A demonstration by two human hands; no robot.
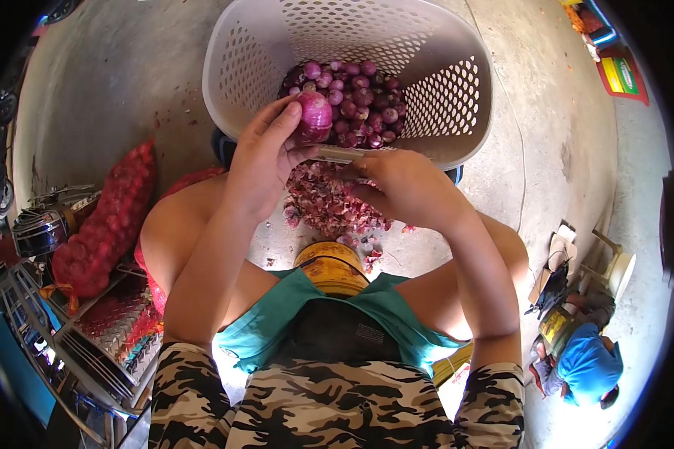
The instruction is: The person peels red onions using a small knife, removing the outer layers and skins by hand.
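My left hand point(258, 161) is closed around a large purple-red onion point(313, 117), held up over the near rim of the basket. My right hand point(416, 183) is closed, with curled fingers, on what looks like a knife point(338, 154); its flat blade points left toward my left hand, just below the onion. The handle is hidden in my fingers. Behind both hands stands a grey plastic laundry basket point(219, 82) with perforated walls, and many peeled red onions point(361, 97) lie at its bottom. Beneath my hands, a heap of dry onion skins point(333, 202) covers the floor.
A yellow container point(329, 266) stands between my thighs. To the left are a full red mesh sack of onions point(105, 232) and a metal-framed vehicle or cart point(75, 359). At right, another person in a blue shirt point(590, 364) sits low near a pale stool-like object point(620, 273).
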